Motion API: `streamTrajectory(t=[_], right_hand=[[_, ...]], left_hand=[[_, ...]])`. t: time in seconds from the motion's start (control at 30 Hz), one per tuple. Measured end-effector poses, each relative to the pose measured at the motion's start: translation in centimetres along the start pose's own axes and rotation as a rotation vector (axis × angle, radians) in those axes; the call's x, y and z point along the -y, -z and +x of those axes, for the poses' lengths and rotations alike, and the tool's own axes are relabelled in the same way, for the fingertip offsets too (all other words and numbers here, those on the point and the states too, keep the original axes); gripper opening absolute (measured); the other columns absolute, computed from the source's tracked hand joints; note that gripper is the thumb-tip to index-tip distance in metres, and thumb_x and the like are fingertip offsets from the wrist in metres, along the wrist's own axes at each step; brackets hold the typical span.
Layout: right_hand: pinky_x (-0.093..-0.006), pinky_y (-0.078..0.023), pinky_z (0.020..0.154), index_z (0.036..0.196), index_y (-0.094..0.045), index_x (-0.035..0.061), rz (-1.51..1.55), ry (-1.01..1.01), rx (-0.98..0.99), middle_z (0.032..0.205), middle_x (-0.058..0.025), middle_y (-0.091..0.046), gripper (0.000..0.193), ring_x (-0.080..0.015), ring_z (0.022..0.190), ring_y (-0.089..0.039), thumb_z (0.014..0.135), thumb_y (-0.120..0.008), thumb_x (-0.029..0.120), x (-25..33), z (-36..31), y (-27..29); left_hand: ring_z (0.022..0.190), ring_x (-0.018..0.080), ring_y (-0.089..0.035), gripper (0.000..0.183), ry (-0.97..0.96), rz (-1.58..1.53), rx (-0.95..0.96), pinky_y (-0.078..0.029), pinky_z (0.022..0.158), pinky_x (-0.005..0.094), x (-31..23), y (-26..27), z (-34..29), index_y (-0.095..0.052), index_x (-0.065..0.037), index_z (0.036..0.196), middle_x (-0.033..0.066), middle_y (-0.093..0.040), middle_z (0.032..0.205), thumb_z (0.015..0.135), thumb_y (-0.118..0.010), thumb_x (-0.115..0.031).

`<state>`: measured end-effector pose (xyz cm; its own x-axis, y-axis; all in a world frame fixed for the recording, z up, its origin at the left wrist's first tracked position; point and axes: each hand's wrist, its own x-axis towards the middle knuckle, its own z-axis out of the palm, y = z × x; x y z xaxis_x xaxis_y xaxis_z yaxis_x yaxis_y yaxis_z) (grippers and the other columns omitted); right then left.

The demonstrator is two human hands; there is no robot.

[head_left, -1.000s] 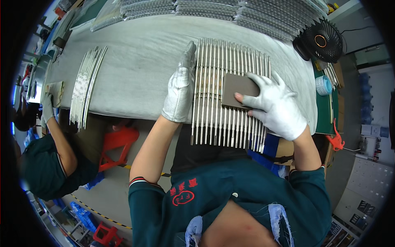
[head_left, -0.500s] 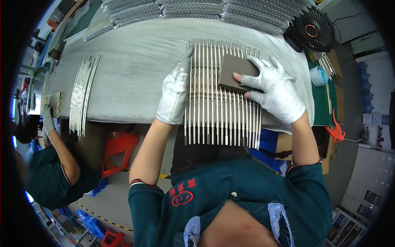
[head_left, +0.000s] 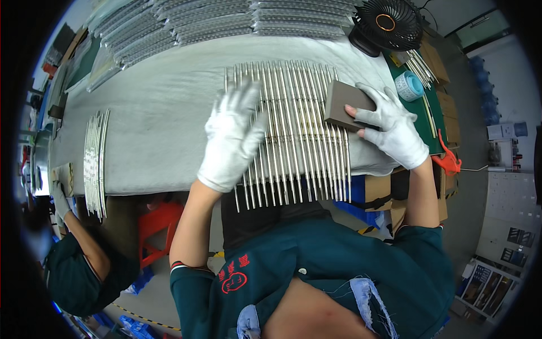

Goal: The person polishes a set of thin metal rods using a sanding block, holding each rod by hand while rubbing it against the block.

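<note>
A row of slim, shiny metal rods (head_left: pixel 302 133) lies side by side on the cloth-covered table, their near ends jutting past its front edge toward my lap. My left hand (head_left: pixel 228 138), in a white glove, is over the left side of the row with fingers spread; motion smears the fingertips a little. At the row's right side my right hand (head_left: pixel 392 124) grips a grey-brown rectangular sanding block (head_left: pixel 344 104). Its glove leaves the thumb and a fingertip bare. The block's left edge overlaps the rightmost rods.
A smaller bundle of rods (head_left: pixel 96 161) lies at the left. Bagged rods (head_left: pixel 209 22) are stacked along the back. A black fan (head_left: pixel 387 25), a blue-white tape roll (head_left: pixel 409 86) and a red air gun (head_left: pixel 447 155) are at the right. A co-worker (head_left: pixel 79 260) sits at left.
My left hand has lifted from the row's left edge and now spreads over the rods. The sanding block has slid right across the row with my right hand. The whole view has shifted somewhat.
</note>
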<state>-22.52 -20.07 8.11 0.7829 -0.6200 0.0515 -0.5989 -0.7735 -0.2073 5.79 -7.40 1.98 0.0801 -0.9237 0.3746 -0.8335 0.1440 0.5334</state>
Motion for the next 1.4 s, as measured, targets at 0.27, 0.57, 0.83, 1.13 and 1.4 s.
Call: streamTrajectory(t=[0.27,0.57,0.83,1.13,1.4], right_hand=[[-0.053,-0.026,0.115,0.113,-0.072,0.0262,0.072,0.03,0.133,0.139,-0.0108,-0.048,0.042,-0.0291,0.126,-0.048,0.072,-0.076,0.017,-0.7,-3.5,0.6],[-0.0554,-0.031,0.109,0.12,-0.068,0.0292,-0.016,0.285,0.049,0.135,-0.0147,-0.05,0.04,-0.0298,0.127,-0.048,0.081,-0.07,0.022,4.4,2.7,-1.7],[-0.0558,-0.03,0.11,0.118,-0.068,0.0311,-0.017,0.302,0.012,0.13,-0.0163,-0.054,0.039,-0.0311,0.124,-0.051,0.08,-0.069,0.02,6.0,3.6,-2.9],[-0.0536,-0.028,0.112,0.118,-0.069,0.0285,0.11,0.227,0.143,0.132,-0.0151,-0.053,0.042,-0.0291,0.125,-0.05,0.078,-0.072,0.021,1.8,1.6,-1.1],[-0.0567,-0.025,0.112,0.12,-0.068,0.0293,-0.033,0.328,0.08,0.131,-0.0158,-0.054,0.039,-0.0281,0.124,-0.051,0.081,-0.069,0.024,7.1,4.9,-2.4]], left_hand=[[0.146,0.0268,-0.019,0.072,0.506,-1.449,-0.274,-0.017,0.121,0.0397,-1.0,-1.4,-1.4,-0.031,-0.007,0.15,0.0148,-0.022,0.158,0.099,-0.04,-0.056],[0.148,0.0284,-0.01,0.079,0.547,-1.335,-0.2,-0.011,0.121,0.0433,-1.6,-1.4,-0.7,-0.02,-0.01,0.154,0.0144,-0.016,0.16,0.097,-0.034,-0.063],[0.148,0.0274,-0.013,0.083,0.466,-1.332,-0.175,-0.015,0.121,0.0434,-1.0,-1.6,-1.1,-0.02,-0.011,0.154,0.0133,-0.017,0.159,0.095,-0.034,-0.067],[0.148,0.0277,-0.013,0.078,0.393,-1.35,-0.238,-0.02,0.12,0.0425,-0.4,-2.2,-1.8,-0.022,-0.015,0.154,0.0108,-0.019,0.159,0.096,-0.032,-0.066],[0.149,0.0271,-0.011,0.081,0.485,-1.349,-0.171,-0.015,0.121,0.0433,-1.0,-1.5,-1.2,-0.018,-0.012,0.155,0.0113,-0.018,0.159,0.096,-0.03,-0.066]])
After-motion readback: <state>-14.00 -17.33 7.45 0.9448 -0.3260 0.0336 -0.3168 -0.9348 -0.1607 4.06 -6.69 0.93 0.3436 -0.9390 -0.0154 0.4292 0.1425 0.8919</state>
